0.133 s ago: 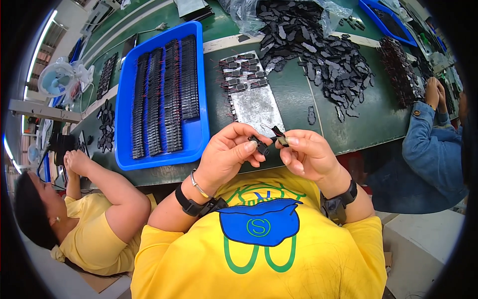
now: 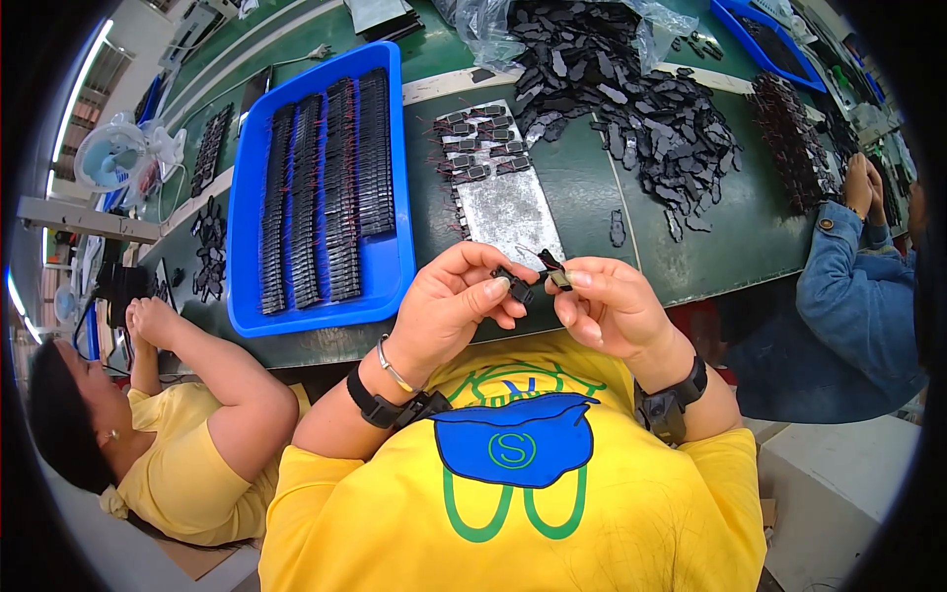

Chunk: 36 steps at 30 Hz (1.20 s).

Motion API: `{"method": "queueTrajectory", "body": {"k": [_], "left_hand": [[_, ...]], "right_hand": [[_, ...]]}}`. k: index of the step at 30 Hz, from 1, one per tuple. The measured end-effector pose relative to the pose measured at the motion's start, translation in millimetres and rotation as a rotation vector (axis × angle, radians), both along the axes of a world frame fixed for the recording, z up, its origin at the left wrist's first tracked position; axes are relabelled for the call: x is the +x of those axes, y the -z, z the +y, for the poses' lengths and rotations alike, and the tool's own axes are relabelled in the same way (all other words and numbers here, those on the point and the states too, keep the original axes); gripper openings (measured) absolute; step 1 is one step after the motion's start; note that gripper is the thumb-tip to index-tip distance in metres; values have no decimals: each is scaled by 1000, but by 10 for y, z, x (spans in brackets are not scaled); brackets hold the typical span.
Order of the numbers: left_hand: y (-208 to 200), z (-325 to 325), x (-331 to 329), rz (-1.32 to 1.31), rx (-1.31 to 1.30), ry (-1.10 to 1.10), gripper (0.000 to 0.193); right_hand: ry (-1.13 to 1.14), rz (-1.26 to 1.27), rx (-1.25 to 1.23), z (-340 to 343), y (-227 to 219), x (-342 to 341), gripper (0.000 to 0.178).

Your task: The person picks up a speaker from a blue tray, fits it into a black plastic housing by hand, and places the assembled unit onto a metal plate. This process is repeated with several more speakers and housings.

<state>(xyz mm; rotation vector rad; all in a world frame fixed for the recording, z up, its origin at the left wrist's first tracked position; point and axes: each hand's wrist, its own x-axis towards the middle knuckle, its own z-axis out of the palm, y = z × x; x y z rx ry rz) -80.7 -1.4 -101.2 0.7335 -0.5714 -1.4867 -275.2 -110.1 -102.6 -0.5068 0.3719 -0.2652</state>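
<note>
Close in front of my chest, my left hand point(image 2: 456, 304) pinches a small black plastic casing point(image 2: 517, 287) between thumb and fingers. My right hand point(image 2: 623, 310) grips a small black part with a pale metallic face and thin wires point(image 2: 559, 278), held right beside the casing. Whether the two parts touch I cannot tell. Just beyond my hands lies a scuffed metal plate point(image 2: 505, 212). Several small wired black parts point(image 2: 483, 141) rest on its far end, with more along its left edge.
To the left, a blue tray point(image 2: 407, 252) holds long rows of black parts with red wires. A heap of flat black pieces point(image 2: 631, 109) spreads over the green table point(image 2: 691, 264). One person point(image 2: 187, 434) sits at my left, another point(image 2: 858, 286) at my right. A fan point(image 2: 110, 158) stands far left.
</note>
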Motion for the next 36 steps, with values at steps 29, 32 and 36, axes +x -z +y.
{"method": "queueTrajectory", "body": {"k": [29,32,36], "left_hand": [[-71,-202,-43,-730,97,-327,15],[-86,-215,-49,-739,65,-343,17],[-201,-186,-120,-556,25,-275,18]], "right_hand": [[26,-6,70,-16,69,-20,27],[28,-13,92,-25,82,-25,27],[14,-19,111,-25,82,-30,27]]}}
